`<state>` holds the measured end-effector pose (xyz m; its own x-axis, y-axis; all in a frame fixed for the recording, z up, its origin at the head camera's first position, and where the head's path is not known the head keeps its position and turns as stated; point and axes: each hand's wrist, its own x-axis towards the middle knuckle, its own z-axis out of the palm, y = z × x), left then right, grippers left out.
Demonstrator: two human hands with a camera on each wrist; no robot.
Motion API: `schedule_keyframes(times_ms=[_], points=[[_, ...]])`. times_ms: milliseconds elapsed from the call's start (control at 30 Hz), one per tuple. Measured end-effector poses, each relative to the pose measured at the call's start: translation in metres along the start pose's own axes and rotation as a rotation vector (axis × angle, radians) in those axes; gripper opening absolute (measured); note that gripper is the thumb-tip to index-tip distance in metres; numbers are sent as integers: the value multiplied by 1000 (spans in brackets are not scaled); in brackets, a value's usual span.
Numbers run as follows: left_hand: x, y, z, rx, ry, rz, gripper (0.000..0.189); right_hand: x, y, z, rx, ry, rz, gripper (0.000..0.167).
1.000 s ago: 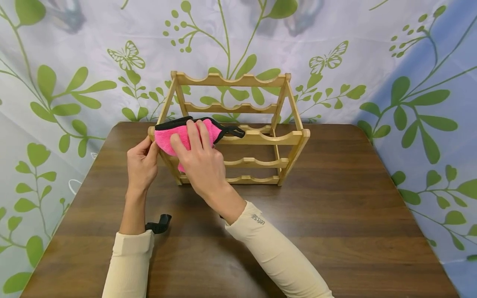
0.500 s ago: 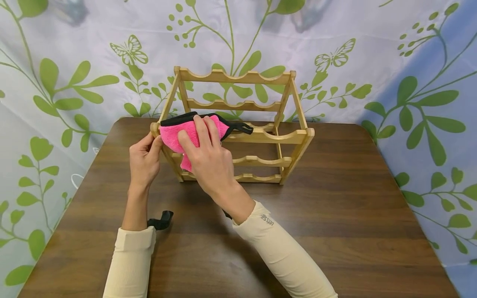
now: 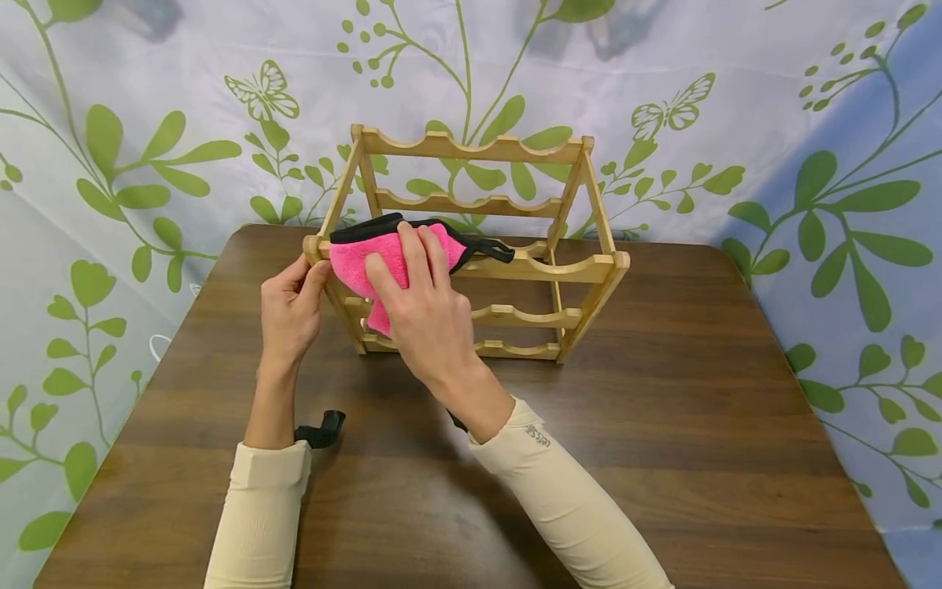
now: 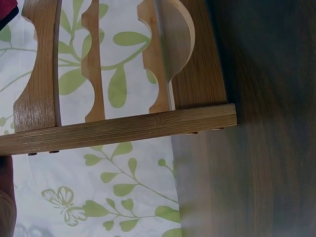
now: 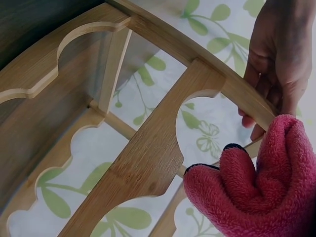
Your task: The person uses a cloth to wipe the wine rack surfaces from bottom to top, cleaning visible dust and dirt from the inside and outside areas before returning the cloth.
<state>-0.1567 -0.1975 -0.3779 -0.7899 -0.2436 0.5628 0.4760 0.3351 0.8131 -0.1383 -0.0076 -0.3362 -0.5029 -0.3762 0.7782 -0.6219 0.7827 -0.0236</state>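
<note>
A light wooden wine rack (image 3: 574,268) with scalloped rails stands on the table. My left hand (image 3: 290,319) pinches its near upper-left corner between thumb and fingers. In my right hand (image 3: 434,327) is a bunched pink cleaning cloth (image 3: 356,263) with black edging and a black hanging loop, held over the left end of the front upper rail. The right wrist view shows the fluffy cloth (image 5: 232,197) beside a scalloped rail (image 5: 143,153), with the left hand (image 5: 281,54) at the corner behind. In the left wrist view, the rack's side post (image 4: 118,131) crosses the picture.
The brown wooden table (image 3: 662,425) extends around the rack. Behind it hangs a white curtain (image 3: 309,33) printed with green leaves and butterflies. A black strap-like piece (image 3: 321,429) shows beside the left wrist. A white loop (image 3: 157,345) lies near the left table edge.
My right hand and the cloth have slid slightly right along the front rail, away from the corner. My left hand keeps its hold. The head view has shifted a little.
</note>
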Motion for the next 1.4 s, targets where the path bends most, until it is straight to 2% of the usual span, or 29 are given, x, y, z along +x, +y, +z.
schedule_keyframes(times_ms=[133,400,633,900,1033,1200,1400], points=[[0,0,0,0,-1,12,20,-1,1,0,18,12,5,20],[0,1,1,-7,-2,-15,19,-4,6,-4,4,25,10,24],[0,1,-1,-39,0,-14,20,-8,15,-7,31,27,-23,27],[0,0,0,-41,-7,-13,20,-14,20,-9,31,69,8,33],[-1,0,-1,-41,8,-13,18,-17,22,-11,47,66,21,35],[0,-4,0,-70,-4,-16,17,-21,26,-14,77,65,44,41],[-1,-3,1,-63,2,-14,18,-24,31,-15,88,86,33,40]])
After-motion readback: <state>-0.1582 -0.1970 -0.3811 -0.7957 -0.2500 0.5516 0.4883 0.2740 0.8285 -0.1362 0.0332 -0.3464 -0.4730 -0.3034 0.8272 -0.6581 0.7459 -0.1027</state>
